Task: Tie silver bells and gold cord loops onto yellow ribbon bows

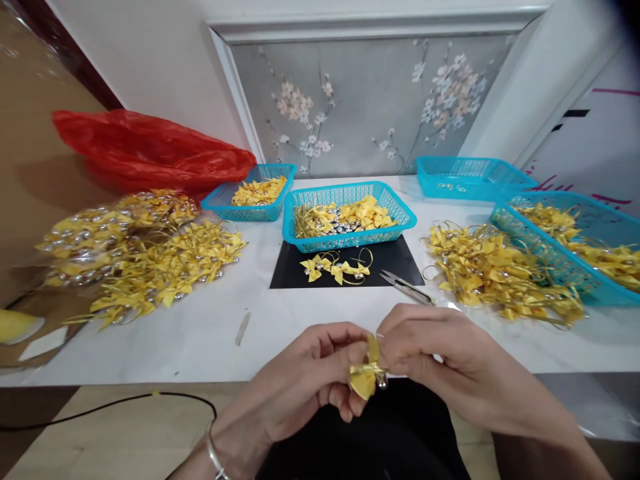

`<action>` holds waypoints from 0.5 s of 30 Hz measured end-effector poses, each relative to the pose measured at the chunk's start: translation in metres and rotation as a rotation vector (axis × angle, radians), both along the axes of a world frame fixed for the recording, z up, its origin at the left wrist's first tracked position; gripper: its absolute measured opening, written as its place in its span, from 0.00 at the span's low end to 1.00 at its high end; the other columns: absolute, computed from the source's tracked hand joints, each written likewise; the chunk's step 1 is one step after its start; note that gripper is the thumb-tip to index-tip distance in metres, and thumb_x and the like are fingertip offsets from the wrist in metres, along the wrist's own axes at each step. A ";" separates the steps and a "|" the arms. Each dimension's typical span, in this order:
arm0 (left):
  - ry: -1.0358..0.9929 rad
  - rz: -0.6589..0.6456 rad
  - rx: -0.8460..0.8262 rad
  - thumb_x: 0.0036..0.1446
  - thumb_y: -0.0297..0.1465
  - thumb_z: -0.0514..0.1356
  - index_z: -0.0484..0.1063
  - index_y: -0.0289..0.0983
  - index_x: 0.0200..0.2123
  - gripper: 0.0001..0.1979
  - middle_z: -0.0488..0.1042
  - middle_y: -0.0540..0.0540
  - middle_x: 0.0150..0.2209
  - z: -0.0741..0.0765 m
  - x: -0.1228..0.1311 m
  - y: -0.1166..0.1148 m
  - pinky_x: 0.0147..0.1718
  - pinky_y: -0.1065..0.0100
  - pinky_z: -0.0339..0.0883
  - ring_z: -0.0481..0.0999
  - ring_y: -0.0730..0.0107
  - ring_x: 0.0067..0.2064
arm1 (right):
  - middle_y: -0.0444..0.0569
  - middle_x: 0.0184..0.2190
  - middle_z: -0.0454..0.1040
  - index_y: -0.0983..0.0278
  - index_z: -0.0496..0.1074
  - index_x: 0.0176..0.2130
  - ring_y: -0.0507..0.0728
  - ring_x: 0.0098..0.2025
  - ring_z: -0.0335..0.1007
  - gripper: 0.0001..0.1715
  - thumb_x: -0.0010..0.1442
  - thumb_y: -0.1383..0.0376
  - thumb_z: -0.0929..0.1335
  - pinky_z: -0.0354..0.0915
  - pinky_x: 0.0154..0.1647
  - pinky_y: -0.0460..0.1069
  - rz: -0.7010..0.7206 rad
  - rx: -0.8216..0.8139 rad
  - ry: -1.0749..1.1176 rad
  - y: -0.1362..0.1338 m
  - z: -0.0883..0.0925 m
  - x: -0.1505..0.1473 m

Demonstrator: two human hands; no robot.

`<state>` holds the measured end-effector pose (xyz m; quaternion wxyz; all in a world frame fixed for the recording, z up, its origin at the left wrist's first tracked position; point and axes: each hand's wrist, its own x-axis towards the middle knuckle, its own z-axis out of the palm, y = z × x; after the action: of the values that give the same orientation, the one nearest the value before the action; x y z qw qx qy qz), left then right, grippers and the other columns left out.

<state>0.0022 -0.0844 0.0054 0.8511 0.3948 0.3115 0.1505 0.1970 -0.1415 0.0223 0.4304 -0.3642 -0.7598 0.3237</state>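
A yellow ribbon bow (pixel 364 381) with a small silver bell (pixel 382 383) is pinched between the fingers of my left hand (pixel 320 370), above the table's front edge. My right hand (pixel 440 353) is closed at the bow's right side, thumb and fingertips pressed together by its gold tie. A thin pale strand shows near those fingertips; exactly what they grip is hidden. Just beyond my hands, yellow bows with bells and gold cord (pixel 340 270) lie on a black mat (pixel 287 267). Thread snips (pixel 407 288) rest at the mat's right front corner.
A blue basket (pixel 350 243) of bows and gold cord stands behind the mat. Piles of bows lie left (pixel 170 273) and right (pixel 485 267). More blue baskets (pixel 250 213) (pixel 465 187) (pixel 560 257) and a red plastic bag (pixel 150 150) sit around the back and sides.
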 end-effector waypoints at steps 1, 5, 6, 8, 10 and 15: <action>-0.012 -0.007 -0.002 0.51 0.38 0.71 0.78 0.35 0.36 0.14 0.75 0.50 0.22 0.000 0.000 0.000 0.20 0.82 0.69 0.73 0.80 0.20 | 0.46 0.32 0.75 0.61 0.75 0.37 0.52 0.35 0.71 0.13 0.67 0.73 0.63 0.66 0.34 0.46 0.008 0.009 0.008 0.001 -0.001 0.000; -0.032 0.008 0.000 0.53 0.31 0.70 0.79 0.34 0.37 0.09 0.78 0.48 0.27 0.000 -0.003 -0.002 0.25 0.80 0.74 0.79 0.77 0.25 | 0.45 0.32 0.73 0.62 0.74 0.38 0.50 0.35 0.70 0.09 0.66 0.72 0.65 0.65 0.35 0.44 -0.135 0.041 0.033 0.005 -0.006 -0.001; -0.030 0.027 0.000 0.54 0.29 0.69 0.79 0.34 0.38 0.08 0.79 0.48 0.28 0.001 -0.004 -0.003 0.25 0.80 0.74 0.80 0.77 0.26 | 0.44 0.32 0.73 0.61 0.74 0.38 0.50 0.35 0.69 0.08 0.66 0.71 0.65 0.65 0.35 0.43 -0.215 0.052 0.035 0.004 -0.007 -0.003; -0.034 0.083 -0.007 0.54 0.28 0.69 0.79 0.36 0.40 0.09 0.80 0.48 0.30 0.003 -0.005 -0.005 0.27 0.79 0.76 0.81 0.75 0.29 | 0.43 0.31 0.72 0.61 0.73 0.36 0.49 0.33 0.68 0.08 0.66 0.69 0.65 0.63 0.32 0.43 -0.374 0.061 0.045 0.001 -0.009 -0.006; -0.038 0.159 -0.017 0.52 0.27 0.71 0.79 0.37 0.40 0.12 0.80 0.48 0.31 0.005 -0.005 -0.008 0.30 0.76 0.77 0.82 0.72 0.31 | 0.42 0.29 0.71 0.60 0.72 0.34 0.48 0.29 0.66 0.09 0.67 0.68 0.65 0.61 0.27 0.42 -0.472 0.039 0.060 -0.005 -0.012 -0.010; -0.062 0.263 -0.001 0.50 0.27 0.72 0.80 0.37 0.36 0.09 0.81 0.48 0.32 0.011 -0.002 -0.016 0.34 0.74 0.78 0.81 0.74 0.33 | 0.41 0.29 0.68 0.59 0.70 0.36 0.48 0.26 0.64 0.06 0.67 0.65 0.65 0.61 0.25 0.42 -0.447 -0.138 0.074 -0.022 -0.023 -0.023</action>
<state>0.0001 -0.1004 0.0162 0.8334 0.3454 0.3343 0.2727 0.1737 -0.1636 -0.0004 0.4931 -0.5398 -0.6199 0.2848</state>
